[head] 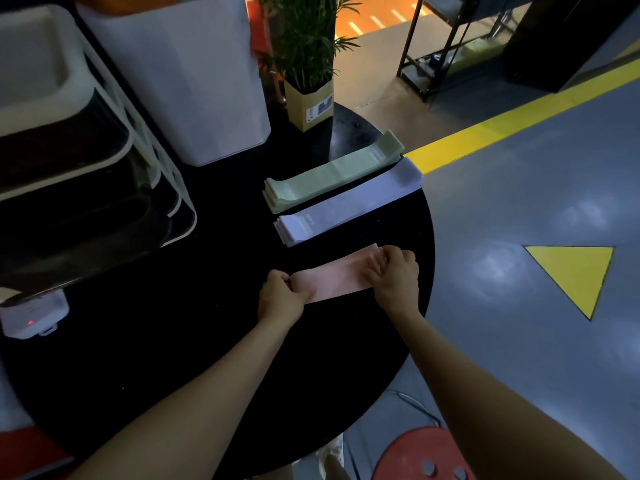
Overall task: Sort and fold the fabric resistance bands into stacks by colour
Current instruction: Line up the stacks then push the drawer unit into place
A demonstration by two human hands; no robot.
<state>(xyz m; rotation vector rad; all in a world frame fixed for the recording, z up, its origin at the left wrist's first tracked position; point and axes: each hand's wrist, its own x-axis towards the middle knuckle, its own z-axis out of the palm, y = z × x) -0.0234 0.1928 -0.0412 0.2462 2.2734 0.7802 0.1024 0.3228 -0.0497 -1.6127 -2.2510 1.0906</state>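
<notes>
Currently I read the step as laying out a pink band (334, 277) on the round black table (173, 341). Left hand (280, 297) pinches its near-left end, fingers curled. Right hand (393, 277) grips the far-right end, fingers curled over it. Band lies flat, smooth, pale pink, stretched between the hands. Behind it sit a lilac stack (346, 206) and a green stack (332, 174), side by side. Next move, I judge: fold it and start a pink stack beside the lilac.

Matt cloth pink band (332, 277); glossy black table (173, 341).
</notes>
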